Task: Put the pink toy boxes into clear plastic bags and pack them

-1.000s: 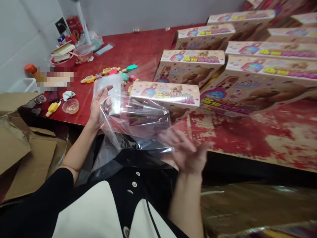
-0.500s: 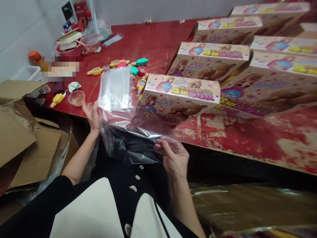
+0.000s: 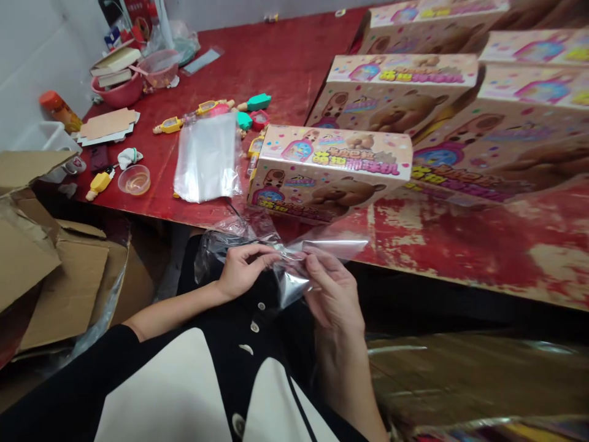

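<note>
A clear plastic bag (image 3: 294, 283) is stretched and crumpled between my two hands, above my lap at the table's front edge. My left hand (image 3: 243, 267) pinches its gathered middle between thumb and fingers. On the other side my right hand (image 3: 334, 285) grips the film with thumb against fingers. Just beyond lies a stack of flat clear bags (image 3: 207, 156) on the red table (image 3: 271, 67). To its right stands a printed box with a bear picture (image 3: 331, 175), nearest to my right hand.
More bear boxes (image 3: 391, 92) stand in rows at the right. Small yellow, green and red toys (image 3: 255, 102) lie behind the bag stack. At the left are a shallow plastic cup (image 3: 134, 180), a pink bowl (image 3: 118, 93), an orange-capped bottle (image 3: 59, 110) and open cardboard cartons (image 3: 78, 288).
My left hand has come away from beside the bag stack and moved right, close to my right hand. The bag, spread wide before, is now bunched between both hands.
</note>
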Demonstrator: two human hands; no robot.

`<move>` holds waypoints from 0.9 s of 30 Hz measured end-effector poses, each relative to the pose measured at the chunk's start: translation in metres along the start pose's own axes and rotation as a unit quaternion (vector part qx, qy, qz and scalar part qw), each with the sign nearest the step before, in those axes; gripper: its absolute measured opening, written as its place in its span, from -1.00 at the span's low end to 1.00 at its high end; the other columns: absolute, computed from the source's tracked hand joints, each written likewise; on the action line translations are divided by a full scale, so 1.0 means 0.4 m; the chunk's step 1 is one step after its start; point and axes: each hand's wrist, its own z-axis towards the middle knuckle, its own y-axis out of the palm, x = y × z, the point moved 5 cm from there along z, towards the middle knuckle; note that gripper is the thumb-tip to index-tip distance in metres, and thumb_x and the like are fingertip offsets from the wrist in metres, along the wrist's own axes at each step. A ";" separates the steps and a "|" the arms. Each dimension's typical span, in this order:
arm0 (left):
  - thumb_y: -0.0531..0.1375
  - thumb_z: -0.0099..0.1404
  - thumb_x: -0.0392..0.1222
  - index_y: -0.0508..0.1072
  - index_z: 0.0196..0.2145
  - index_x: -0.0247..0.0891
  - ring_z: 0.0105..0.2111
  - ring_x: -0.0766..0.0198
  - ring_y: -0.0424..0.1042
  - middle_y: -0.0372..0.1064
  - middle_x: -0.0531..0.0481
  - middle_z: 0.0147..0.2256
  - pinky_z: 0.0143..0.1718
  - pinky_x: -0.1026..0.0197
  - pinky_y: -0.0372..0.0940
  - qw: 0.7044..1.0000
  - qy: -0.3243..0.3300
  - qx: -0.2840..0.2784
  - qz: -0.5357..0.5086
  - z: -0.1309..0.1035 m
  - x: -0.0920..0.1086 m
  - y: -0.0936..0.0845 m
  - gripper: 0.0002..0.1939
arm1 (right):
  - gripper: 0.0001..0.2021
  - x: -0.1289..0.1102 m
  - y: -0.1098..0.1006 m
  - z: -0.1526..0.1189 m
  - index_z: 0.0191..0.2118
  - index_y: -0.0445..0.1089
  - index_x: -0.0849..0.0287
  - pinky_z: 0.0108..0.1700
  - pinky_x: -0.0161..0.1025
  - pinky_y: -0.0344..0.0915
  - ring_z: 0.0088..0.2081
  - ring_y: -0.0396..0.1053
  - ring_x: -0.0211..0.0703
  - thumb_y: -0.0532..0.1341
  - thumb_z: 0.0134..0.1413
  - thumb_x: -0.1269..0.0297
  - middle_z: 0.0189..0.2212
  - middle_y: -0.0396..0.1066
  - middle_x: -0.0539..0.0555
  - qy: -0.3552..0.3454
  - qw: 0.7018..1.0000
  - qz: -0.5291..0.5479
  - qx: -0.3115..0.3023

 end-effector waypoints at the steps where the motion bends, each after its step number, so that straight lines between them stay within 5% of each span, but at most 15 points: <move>1: 0.35 0.21 0.22 0.64 -0.31 -0.34 -0.41 0.30 0.47 0.58 -0.08 -0.38 -0.32 0.29 0.36 1.000 -0.009 0.011 0.000 0.009 -0.006 -0.009 -0.52 | -0.62 0.005 -0.013 0.005 -0.26 0.57 0.13 -0.33 -0.31 0.51 -0.44 0.48 -0.29 0.57 -0.21 0.08 -0.40 0.53 0.00 0.009 1.000 0.013 0.005; 5: 0.27 0.23 0.36 0.63 -0.31 -0.34 -0.44 0.33 0.42 0.53 -0.05 -0.44 -0.35 0.30 0.33 0.997 -0.063 0.028 -0.046 0.029 -0.036 -0.017 -0.39 | -0.51 0.012 -0.023 0.009 -0.10 0.55 0.08 -0.12 -0.25 0.52 -0.15 0.53 -0.20 0.38 0.03 -0.21 -0.14 0.55 0.09 -0.026 0.999 0.019 0.020; 7: 0.20 0.25 0.42 0.63 -0.26 -0.35 -0.45 0.31 0.41 0.52 -0.05 -0.44 -0.35 0.27 0.35 0.992 -0.100 -0.015 -0.079 0.017 -0.051 0.010 -0.32 | -0.48 0.016 -0.007 0.005 0.01 0.52 0.06 0.00 -0.14 0.49 0.00 0.50 -0.10 0.40 0.02 -0.15 0.03 0.51 0.14 -0.074 0.995 -0.063 0.021; 9: 0.15 0.31 0.40 0.63 -0.21 -0.36 -0.42 0.28 0.44 0.52 -0.07 -0.42 -0.30 0.22 0.39 0.990 -0.104 -0.074 -0.062 -0.006 -0.047 0.039 -0.32 | -0.49 0.026 0.008 0.002 -0.02 0.53 0.11 -0.01 -0.10 0.49 -0.05 0.52 -0.05 0.49 -0.09 -0.02 -0.02 0.54 0.16 -0.107 0.982 -0.154 0.020; 11: 0.13 0.40 0.28 0.62 -0.15 -0.35 -0.28 0.21 0.51 0.56 -0.12 -0.29 -0.14 0.16 0.42 0.996 -0.035 -0.081 0.003 -0.023 -0.017 0.038 -0.42 | -0.56 0.034 -0.001 0.005 -0.16 0.56 0.18 -0.08 -0.09 0.49 -0.21 0.53 -0.08 0.49 -0.12 0.01 -0.21 0.58 0.14 -0.124 0.973 -0.186 0.053; 14: 0.12 0.47 0.08 0.58 -0.06 -0.27 0.00 0.13 0.48 0.53 -0.19 -0.08 0.15 0.03 0.32 0.978 0.132 0.045 0.156 -0.018 0.042 -0.035 -0.60 | -0.65 0.027 -0.045 0.014 -0.28 0.54 0.20 -0.15 -0.11 0.48 -0.35 0.48 -0.15 0.43 -0.02 0.00 -0.35 0.54 0.08 -0.142 0.965 -0.177 0.132; 16: 0.15 0.45 0.05 0.53 0.01 -0.24 0.12 0.07 0.40 0.47 -0.23 0.02 0.25 -0.05 0.23 0.944 0.177 0.123 0.249 0.007 0.047 -0.099 -0.63 | -0.69 0.022 -0.064 0.025 -0.28 0.52 0.16 -0.14 -0.09 0.48 -0.34 0.49 -0.13 0.43 -0.01 0.02 -0.32 0.55 0.08 -0.127 0.974 -0.152 0.111; 19: 0.28 0.34 0.10 0.42 0.16 -0.25 0.15 0.01 0.37 0.39 -0.29 0.12 0.22 -0.08 0.26 0.939 0.101 0.138 0.299 0.069 -0.016 -0.176 -0.45 | -0.65 0.018 -0.070 0.036 -0.30 0.49 0.12 -0.02 0.02 0.48 -0.25 0.52 -0.05 0.48 -0.15 0.02 -0.24 0.55 0.09 -0.084 0.995 -0.050 0.012; 21: 0.39 0.21 0.13 0.38 0.21 -0.28 0.00 0.05 0.47 0.44 -0.28 0.05 0.07 -0.01 0.36 0.956 0.014 0.110 0.271 0.097 -0.069 -0.200 -0.28 | -0.63 0.009 -0.079 0.032 -0.28 0.49 0.09 0.07 0.09 0.46 -0.22 0.52 -0.05 0.50 -0.24 0.06 -0.28 0.53 0.04 -0.077 0.997 0.012 -0.019; 24: 0.47 0.07 0.14 0.46 0.12 -0.40 -0.33 0.25 0.49 0.54 -0.15 -0.26 -0.24 0.20 0.36 0.980 -0.137 0.007 0.142 0.103 -0.121 -0.184 -0.22 | -0.71 -0.015 -0.112 0.020 -0.34 0.44 0.00 0.01 0.10 0.49 -0.34 0.45 -0.12 0.45 -0.30 0.23 -0.43 0.41 -0.06 -0.106 0.991 0.080 -0.010; 27: 0.51 -0.02 0.16 0.56 -0.12 -0.46 -0.49 0.39 0.42 0.50 -0.06 -0.46 -0.45 0.35 0.22 0.957 -0.263 -0.122 -0.017 0.076 -0.120 -0.142 -0.31 | -0.73 -0.029 -0.163 0.030 -0.36 0.41 -0.07 0.00 0.04 0.49 -0.39 0.37 -0.17 0.38 -0.33 0.28 -0.45 0.36 -0.09 -0.126 0.986 0.106 0.013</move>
